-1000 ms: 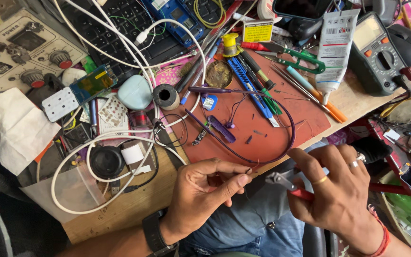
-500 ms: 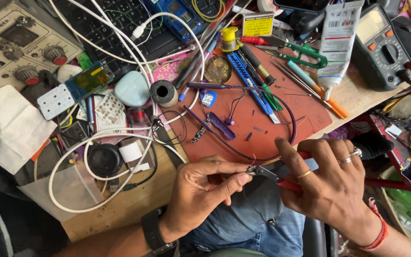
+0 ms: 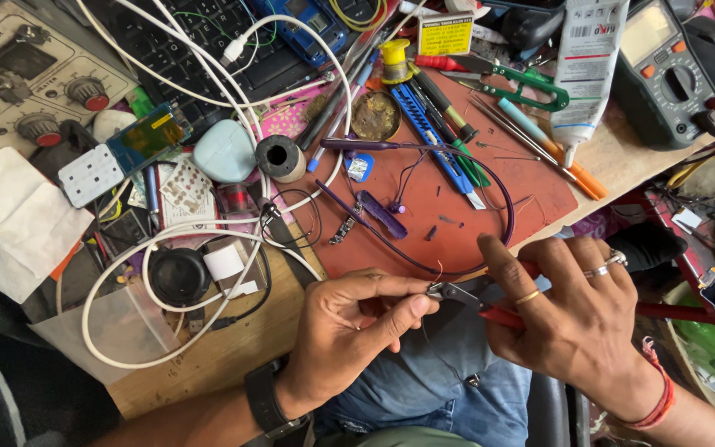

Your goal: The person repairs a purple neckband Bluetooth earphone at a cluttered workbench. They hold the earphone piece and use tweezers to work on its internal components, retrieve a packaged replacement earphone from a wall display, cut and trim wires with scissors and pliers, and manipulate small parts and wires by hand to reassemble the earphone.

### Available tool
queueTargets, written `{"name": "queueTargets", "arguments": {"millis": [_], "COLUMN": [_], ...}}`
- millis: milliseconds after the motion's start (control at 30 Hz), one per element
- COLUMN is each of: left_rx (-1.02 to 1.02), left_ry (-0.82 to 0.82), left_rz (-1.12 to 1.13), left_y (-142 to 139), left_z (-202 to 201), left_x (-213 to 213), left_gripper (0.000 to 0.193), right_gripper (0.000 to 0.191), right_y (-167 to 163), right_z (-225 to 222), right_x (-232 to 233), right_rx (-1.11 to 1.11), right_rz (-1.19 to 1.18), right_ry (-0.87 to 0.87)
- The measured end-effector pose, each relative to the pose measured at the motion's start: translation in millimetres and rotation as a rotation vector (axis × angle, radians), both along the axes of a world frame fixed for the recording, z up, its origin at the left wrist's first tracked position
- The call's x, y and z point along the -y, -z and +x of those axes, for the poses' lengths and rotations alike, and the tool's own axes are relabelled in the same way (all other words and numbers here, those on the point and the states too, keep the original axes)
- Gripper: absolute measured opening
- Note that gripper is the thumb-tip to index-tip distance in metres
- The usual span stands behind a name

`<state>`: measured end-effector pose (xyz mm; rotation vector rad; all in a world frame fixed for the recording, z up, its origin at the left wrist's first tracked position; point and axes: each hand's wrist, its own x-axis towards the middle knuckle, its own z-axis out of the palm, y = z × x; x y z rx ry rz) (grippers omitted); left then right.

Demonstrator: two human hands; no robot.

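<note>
- Right hand [image 3: 577, 319]: closed around red-handled pliers [image 3: 465, 300], jaws pointing toward the left hand.
- Left hand [image 3: 357, 323]: fingertips pinching a thin purple wire [image 3: 490, 178] at the plier jaws.
- Beyond the hands: the wire loops over a red mat [image 3: 473, 207] on the table [image 3: 225, 356]; a white cable [image 3: 126, 331] lies beyond the left hand.

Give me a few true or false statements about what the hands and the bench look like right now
1. The right hand holds red-handled pliers. True.
2. The left hand rests flat on the keyboard. False: it pinches a thin wire at the pliers' tip.
3. A purple cable loops over the reddish mat. True.
4. The white cable is coiled on the right of the bench. False: it lies on the left.
5. The multimeter sits at the upper right. True.
</note>
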<state>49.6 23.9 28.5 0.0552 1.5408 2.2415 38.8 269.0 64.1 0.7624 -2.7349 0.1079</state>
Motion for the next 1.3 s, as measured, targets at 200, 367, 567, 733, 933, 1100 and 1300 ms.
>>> {"name": "queueTargets", "arguments": {"millis": [200,367,567,733,933,1100,1300], "left_rx": [0.023,-0.057,-0.017,0.013,-0.025,-0.015,-0.002], "left_ry": [0.001,0.012,-0.011,0.006,0.001,0.009,-0.019], "left_rz": [-0.028,-0.04,-0.034,-0.032,-0.045,-0.032,-0.057], "left_y": [-0.7,-0.7,-1.1,-0.9,1.0,2.3,4.6], "left_z": [-0.3,0.9,1.5,0.2,0.3,1.2,1.4], "left_x": [-0.7,0.1,-0.9,-0.5,-0.5,0.4,-0.9], "left_gripper": [0.024,0.022,0.022,0.024,0.021,0.02,0.02], "right_gripper": [0.081,0.084,0.084,0.08,0.084,0.085,0.078], "right_y": [-1.8,-4.9,-6.3,-4.1,-5.2,-8.2,-5.1], "right_z": [2.5,2.8,3.5,5.4,3.2,1.1,0.5], "right_x": [4.6,7.0,3.5,3.4,7.0,8.8,10.4], "right_rx": [0.028,0.038,0.002,-0.034,0.01,0.018,0.001], "right_rz": [0.002,0.019,0.041,-0.016,0.028,0.047,0.071], "right_ry": [0.05,0.066,0.053,0.049,0.057,0.043,0.026]}}
